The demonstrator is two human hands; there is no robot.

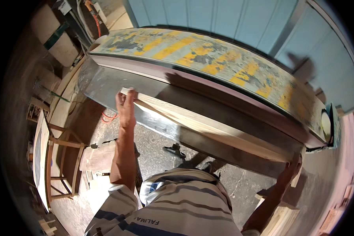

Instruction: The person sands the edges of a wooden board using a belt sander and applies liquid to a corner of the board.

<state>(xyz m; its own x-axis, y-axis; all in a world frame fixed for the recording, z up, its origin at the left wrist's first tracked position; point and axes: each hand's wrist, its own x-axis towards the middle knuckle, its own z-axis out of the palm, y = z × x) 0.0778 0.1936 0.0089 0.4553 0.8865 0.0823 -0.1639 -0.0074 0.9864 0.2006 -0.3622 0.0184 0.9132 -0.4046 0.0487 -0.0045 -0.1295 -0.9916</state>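
A long pale wooden board (208,128) lies lengthwise over the dark metal bed (110,80) of a woodworking machine. My left hand (125,106) grips its left end, fingers over the top edge. Around the right end is my right hand (290,169), closed on the wood; its fingers are partly hidden. Behind the board runs the machine's long raised part (208,61), with worn yellow stripes on top and a pinkish side. A shadow falls across that side. I cannot tell whether the board rests fully on the bed.
A light blue panelled wall (208,15) stands behind the machine. To the left are a wooden stand (66,143) and cables (92,19). Pieces of timber (283,220) lie low at the right. A black handwheel (174,151) sticks out below the bed's near edge.
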